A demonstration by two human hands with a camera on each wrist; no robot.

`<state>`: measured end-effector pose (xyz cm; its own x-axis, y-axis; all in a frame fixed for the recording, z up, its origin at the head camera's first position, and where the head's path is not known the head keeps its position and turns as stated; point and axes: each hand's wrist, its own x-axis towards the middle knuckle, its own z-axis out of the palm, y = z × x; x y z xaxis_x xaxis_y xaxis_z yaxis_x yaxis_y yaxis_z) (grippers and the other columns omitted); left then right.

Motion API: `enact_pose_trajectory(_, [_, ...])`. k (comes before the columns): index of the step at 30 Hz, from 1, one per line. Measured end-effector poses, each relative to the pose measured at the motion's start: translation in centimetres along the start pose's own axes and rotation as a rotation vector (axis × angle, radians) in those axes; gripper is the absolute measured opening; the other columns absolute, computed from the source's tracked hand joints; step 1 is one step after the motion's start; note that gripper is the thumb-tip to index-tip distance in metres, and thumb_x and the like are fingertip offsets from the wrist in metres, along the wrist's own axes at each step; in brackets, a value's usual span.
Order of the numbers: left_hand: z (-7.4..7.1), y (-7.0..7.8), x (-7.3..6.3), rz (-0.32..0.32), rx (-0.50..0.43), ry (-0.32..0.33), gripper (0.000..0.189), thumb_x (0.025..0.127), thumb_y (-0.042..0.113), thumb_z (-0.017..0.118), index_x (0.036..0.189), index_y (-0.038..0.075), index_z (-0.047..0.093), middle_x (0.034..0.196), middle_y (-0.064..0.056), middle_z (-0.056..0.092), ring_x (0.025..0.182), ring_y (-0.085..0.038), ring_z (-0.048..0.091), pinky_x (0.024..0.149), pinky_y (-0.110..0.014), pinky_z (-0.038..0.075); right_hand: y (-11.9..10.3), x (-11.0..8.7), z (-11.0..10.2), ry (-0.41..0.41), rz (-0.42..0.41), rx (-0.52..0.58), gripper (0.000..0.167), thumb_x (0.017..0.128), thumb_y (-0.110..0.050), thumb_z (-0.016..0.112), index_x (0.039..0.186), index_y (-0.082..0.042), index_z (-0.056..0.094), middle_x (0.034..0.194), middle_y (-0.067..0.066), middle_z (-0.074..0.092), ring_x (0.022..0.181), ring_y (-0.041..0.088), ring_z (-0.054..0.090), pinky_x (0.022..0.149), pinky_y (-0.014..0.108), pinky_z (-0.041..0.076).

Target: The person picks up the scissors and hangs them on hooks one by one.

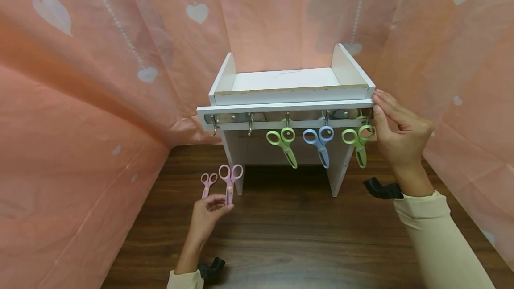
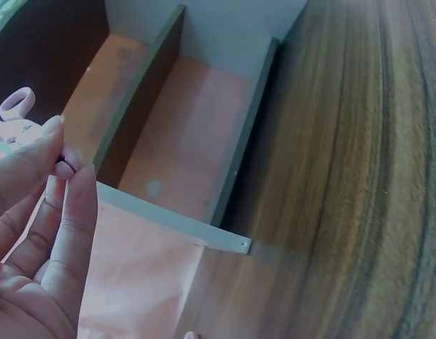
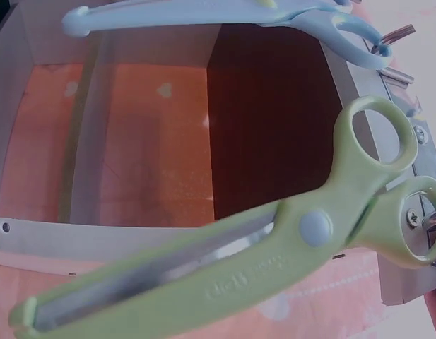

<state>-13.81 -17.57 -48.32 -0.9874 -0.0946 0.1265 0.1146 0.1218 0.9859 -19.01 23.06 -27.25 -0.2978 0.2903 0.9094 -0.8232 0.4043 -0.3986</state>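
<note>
My left hand (image 1: 209,217) pinches a pair of pink scissors (image 1: 230,184) by the blade end, handle loops upward. Behind that hand, a second pair of pink scissors (image 1: 206,183) shows, its lower part hidden by the fingers. With thumb and fingers, my right hand (image 1: 403,130) grips the right end of the white hook rail (image 1: 257,125) on the shelf's front. From the rail's hooks hang green scissors (image 1: 284,144), blue scissors (image 1: 320,143) and, nearest the right hand, another green pair (image 3: 309,226). Two hooks (image 1: 250,124) at the left carry nothing.
The white shelf unit (image 1: 341,164) stands on a dark wood-grain table (image 1: 281,235), with an open tray-like top (image 1: 285,79). Pink curtains (image 1: 120,101) with white hearts hang behind and on both sides. A black strap mount (image 1: 383,189) sits on my right wrist.
</note>
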Motion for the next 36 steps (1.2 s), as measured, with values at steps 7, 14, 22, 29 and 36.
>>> enact_pose_trajectory(7, [0.4,1.1,-0.1,0.022,-0.023,0.006,0.021,0.078,0.003,0.087,0.095,-0.003,0.075,0.086,-0.013,0.072,0.077,-0.017,0.068,0.07,-0.023,0.056,0.0,0.0,-0.1,-0.009,-0.001,-0.001,0.017,0.084,0.01,0.068,0.099,0.01,0.076,0.104,0.031,0.07,0.107,0.03,0.072,0.099,0.036,0.053])
enact_pose_trajectory(14, [0.8,1.7,0.0,0.056,-0.051,0.005,0.02,0.079,0.001,0.086,0.095,-0.004,0.075,0.085,-0.011,0.072,0.076,-0.015,0.069,0.07,-0.024,0.057,-0.1,0.0,-0.1,-0.016,-0.003,-0.023,0.017,0.085,0.01,0.068,0.1,0.009,0.076,0.105,0.03,0.07,0.107,0.029,0.072,0.1,0.036,0.052])
enact_pose_trajectory(22, [1.2,2.8,0.1,0.084,-0.061,0.007,0.02,0.079,0.002,0.086,0.095,-0.003,0.076,0.087,-0.012,0.074,0.077,-0.016,0.07,0.07,-0.025,0.057,-0.2,0.0,0.0,-0.004,-0.005,-0.025,0.017,0.084,0.01,0.068,0.099,0.009,0.076,0.104,0.03,0.071,0.107,0.029,0.072,0.099,0.036,0.053])
enact_pose_trajectory(29, [1.7,3.7,0.2,0.119,-0.087,-0.003,0.02,0.08,-0.002,0.084,0.096,-0.005,0.075,0.088,-0.01,0.074,0.078,-0.015,0.07,0.071,-0.024,0.057,-0.3,0.0,0.0,-0.007,-0.002,-0.034,0.017,0.085,0.009,0.068,0.099,0.009,0.076,0.104,0.03,0.071,0.107,0.029,0.072,0.099,0.036,0.052])
enact_pose_trajectory(36, [2.0,4.3,0.3,0.153,-0.126,-0.005,0.02,0.079,-0.006,0.083,0.097,-0.008,0.073,0.087,-0.003,0.074,0.079,-0.014,0.07,0.072,-0.024,0.058,-0.4,0.0,0.0,-0.003,0.001,-0.028,0.017,0.084,0.01,0.068,0.099,0.009,0.076,0.104,0.03,0.07,0.107,0.029,0.072,0.099,0.035,0.052])
